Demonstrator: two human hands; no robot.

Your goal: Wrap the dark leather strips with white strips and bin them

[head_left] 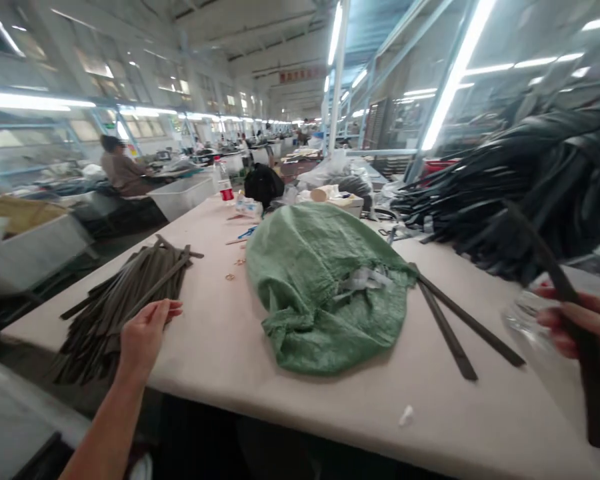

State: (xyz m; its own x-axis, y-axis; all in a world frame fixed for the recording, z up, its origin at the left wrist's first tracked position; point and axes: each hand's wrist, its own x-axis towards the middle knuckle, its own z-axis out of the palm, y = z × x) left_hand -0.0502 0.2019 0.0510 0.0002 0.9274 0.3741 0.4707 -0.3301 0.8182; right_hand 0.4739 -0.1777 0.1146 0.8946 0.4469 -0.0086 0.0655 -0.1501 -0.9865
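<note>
At the right edge, my right hand [583,327] is closed around a long dark strap [593,393], which hangs downward and also sticks up past the fingers. My left hand [147,330] is over the table's left side, thumb and fingertips pressed together; whether anything is between them does not show. Just behind and left of it lies a fanned pile of dark brown straps [135,280]. A green woven sack [325,287] lies bunched in the middle. Two loose straps [447,333] rest to its right, their far ends meeting at the sack's edge.
A heap of long black straps [525,187] covers the back right. Beyond the sack are clear plastic bags [340,173], a black bag [263,185] and a bottle [224,181]. Small rings [230,276] lie left of the sack. Another person [123,167] sits at far left.
</note>
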